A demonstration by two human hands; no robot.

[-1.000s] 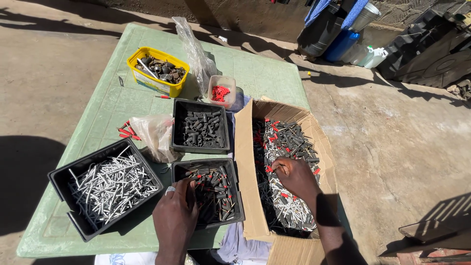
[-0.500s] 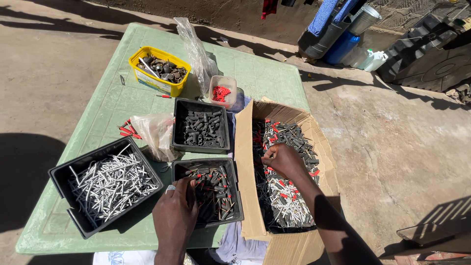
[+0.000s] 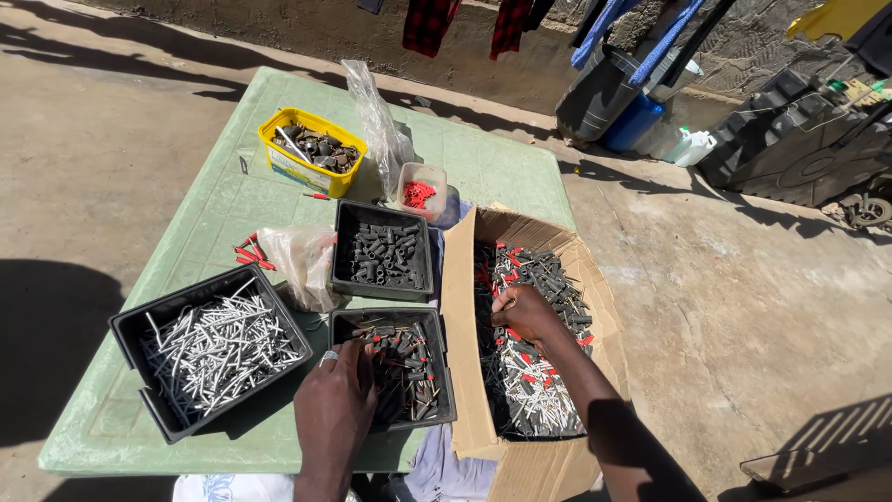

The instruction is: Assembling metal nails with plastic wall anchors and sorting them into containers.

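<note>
- Right hand [image 3: 522,311] is reaching into the brown cardboard box [image 3: 462,307] of red, black and silver parts, fingers curled; grasp cannot be told.
- Left hand [image 3: 333,402], left of that box, is resting flat, fingers spread, on the near black plastic tray [image 3: 439,372] of dark parts.

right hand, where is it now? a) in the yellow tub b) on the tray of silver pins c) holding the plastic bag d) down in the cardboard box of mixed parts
d: the right hand is down inside the cardboard box, among the black, red and silver parts, while the left hand rests at the near black tray.
</note>
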